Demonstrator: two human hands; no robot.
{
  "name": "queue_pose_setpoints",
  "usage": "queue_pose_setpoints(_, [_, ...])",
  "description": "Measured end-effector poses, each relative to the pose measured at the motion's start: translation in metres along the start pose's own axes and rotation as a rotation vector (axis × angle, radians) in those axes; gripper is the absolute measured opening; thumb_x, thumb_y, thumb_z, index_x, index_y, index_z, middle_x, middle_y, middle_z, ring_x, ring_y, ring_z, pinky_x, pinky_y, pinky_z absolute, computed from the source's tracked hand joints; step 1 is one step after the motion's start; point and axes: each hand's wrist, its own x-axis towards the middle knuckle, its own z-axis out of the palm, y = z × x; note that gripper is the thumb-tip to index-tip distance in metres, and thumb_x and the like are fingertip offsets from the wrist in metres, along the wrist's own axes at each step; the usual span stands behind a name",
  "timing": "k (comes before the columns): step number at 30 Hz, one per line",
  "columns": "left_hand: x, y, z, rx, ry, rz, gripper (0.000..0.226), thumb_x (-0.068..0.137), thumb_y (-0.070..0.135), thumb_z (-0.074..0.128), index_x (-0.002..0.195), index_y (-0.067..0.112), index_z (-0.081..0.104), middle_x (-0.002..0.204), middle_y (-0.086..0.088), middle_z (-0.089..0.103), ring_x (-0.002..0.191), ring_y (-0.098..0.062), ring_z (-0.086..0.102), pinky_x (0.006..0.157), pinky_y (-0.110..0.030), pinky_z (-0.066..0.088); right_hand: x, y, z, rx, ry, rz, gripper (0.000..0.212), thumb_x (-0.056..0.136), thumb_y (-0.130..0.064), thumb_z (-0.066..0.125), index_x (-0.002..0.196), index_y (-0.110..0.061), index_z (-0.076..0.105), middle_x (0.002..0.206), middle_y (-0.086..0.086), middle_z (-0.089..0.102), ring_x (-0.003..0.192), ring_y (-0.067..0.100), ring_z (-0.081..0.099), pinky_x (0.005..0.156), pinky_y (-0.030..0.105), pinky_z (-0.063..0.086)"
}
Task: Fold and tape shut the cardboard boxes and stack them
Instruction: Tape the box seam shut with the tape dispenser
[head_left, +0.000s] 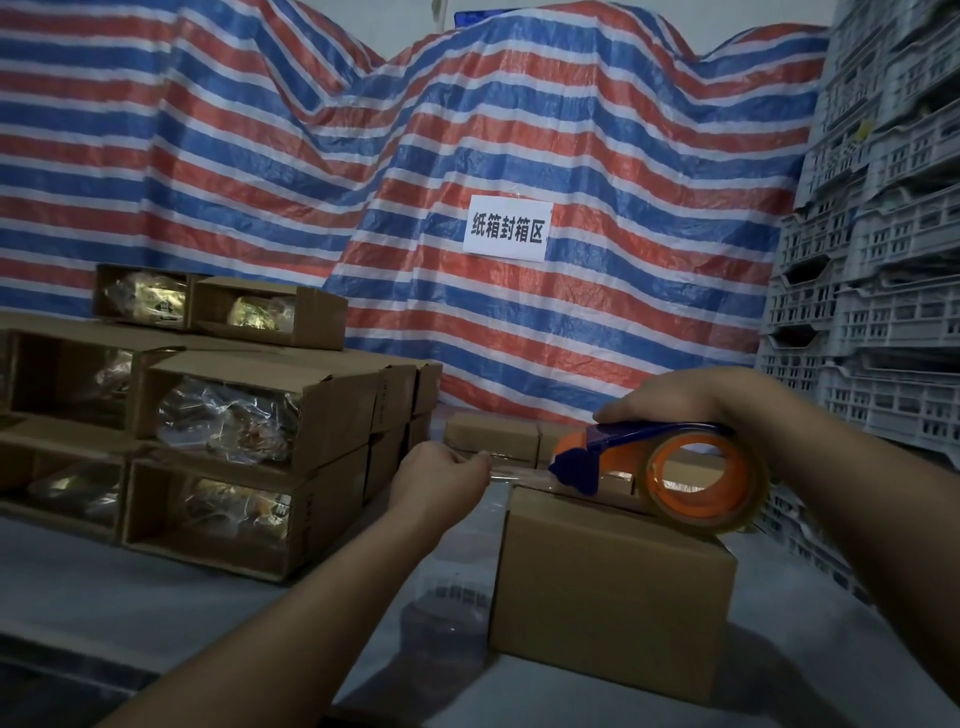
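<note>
Striped red-blue tarp (467, 130) backs a grey counter (104, 587); open filled boxes (249, 415) stacked left, plastic crates (883, 260) right.

Risks (judgement): clear tape strip (514, 474) is short and unsupported; it may fold onto itself, or land off the seam if the two hands pull out of line. Dispenser tilt could also wrinkle it.

Position: closed cardboard box (613, 587) sits on counter directly below right hand (675, 397), which grips the tape dispenser (675, 467) over the box top. Left hand (441, 480) pinches the tape's free end, just left of the box's upper edge.
</note>
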Motion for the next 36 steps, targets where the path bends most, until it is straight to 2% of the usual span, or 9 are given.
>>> queue_pose_setpoints(4, [0.005,0.002,-0.006,0.096,-0.012,0.03,0.042,0.09,0.038,0.061,0.083,-0.002,0.072,0.038,0.01,0.036,0.043,-0.014,0.039,0.052,-0.024,0.033,0.004,-0.003,-0.003,-0.182,-0.05,-0.036,0.021,0.108,-0.035,0.043,0.128,-0.038,0.049,0.091,-0.015,0.06,0.083,0.002,0.061,0.067,0.014,0.04])
queue_pose_setpoints(8, [0.007,-0.004,-0.006,0.15,-0.036,0.019,0.043,0.091,0.041,0.059,0.084,0.001,0.073,0.033,0.011,0.034,0.039,-0.011,0.036,0.049,-0.021,0.03,0.016,0.004,0.001,-0.312,0.088,-0.183,0.017,0.102,-0.036,0.053,0.113,-0.024,0.059,0.088,-0.011,0.057,0.075,0.005,0.055,0.061,0.013,0.04])
queue_pose_setpoints(12, [0.005,-0.015,0.0,0.167,-0.049,0.012,0.043,0.093,0.042,0.058,0.079,0.004,0.072,0.04,0.009,0.038,0.045,-0.015,0.04,0.054,-0.025,0.034,0.02,-0.003,0.001,-0.165,0.057,-0.064,0.043,0.098,-0.036,0.057,0.129,-0.007,0.059,0.101,0.0,0.054,0.072,0.007,0.048,0.062,0.016,0.04])
queue_pose_setpoints(15, [0.006,-0.023,0.005,0.139,-0.07,-0.01,0.046,0.093,0.043,0.056,0.087,0.0,0.073,0.053,0.001,0.046,0.051,-0.018,0.045,0.057,-0.027,0.037,0.015,-0.006,0.001,-0.031,-0.017,-0.009,0.036,0.103,-0.034,0.052,0.133,-0.015,0.055,0.092,-0.01,0.056,0.073,0.005,0.053,0.058,0.011,0.044])
queue_pose_setpoints(17, [0.005,-0.026,0.009,0.119,-0.095,-0.045,0.043,0.094,0.043,0.056,0.086,0.004,0.072,0.056,0.0,0.045,0.05,-0.017,0.042,0.057,-0.027,0.035,0.015,-0.007,0.0,-0.098,-0.031,-0.018,0.026,0.107,-0.034,0.045,0.131,-0.026,0.053,0.087,-0.017,0.057,0.074,0.001,0.058,0.054,0.004,0.043])
queue_pose_setpoints(21, [0.0,-0.027,0.018,-0.001,-0.22,-0.224,0.031,0.097,0.041,0.054,0.091,0.011,0.062,0.07,-0.001,0.048,0.053,-0.013,0.04,0.051,-0.024,0.033,0.015,-0.006,0.003,-0.28,-0.002,-0.112,0.011,0.105,-0.034,0.049,0.104,-0.027,0.056,0.087,-0.012,0.056,0.074,0.003,0.055,0.06,0.013,0.043])
queue_pose_setpoints(24, [-0.009,-0.024,0.026,-0.089,-0.28,-0.33,0.026,0.098,0.04,0.052,0.097,0.015,0.059,0.074,-0.002,0.046,0.054,-0.012,0.039,0.044,-0.021,0.031,0.015,-0.01,0.0,-0.285,-0.053,-0.072,0.02,0.109,-0.035,0.04,0.093,-0.038,0.052,0.084,-0.015,0.059,0.074,0.0,0.06,0.061,0.01,0.04])
queue_pose_setpoints(31, [-0.02,-0.021,0.036,-0.206,-0.285,-0.436,0.032,0.098,0.041,0.052,0.106,0.012,0.057,0.084,-0.007,0.047,0.062,-0.015,0.039,0.049,-0.024,0.032,0.013,-0.01,-0.001,-0.294,-0.067,-0.074,0.015,0.108,-0.034,0.042,0.098,-0.036,0.054,0.085,-0.012,0.062,0.073,-0.001,0.063,0.058,0.01,0.042])
queue_pose_setpoints(36, [-0.02,-0.024,0.041,-0.229,-0.282,-0.438,0.035,0.097,0.045,0.05,0.106,0.012,0.059,0.089,-0.007,0.048,0.068,-0.016,0.04,0.054,-0.026,0.032,0.012,-0.009,-0.001,-0.29,-0.096,-0.101,0.023,0.107,-0.034,0.044,0.128,-0.031,0.052,0.092,-0.014,0.059,0.084,0.003,0.061,0.067,0.014,0.04])
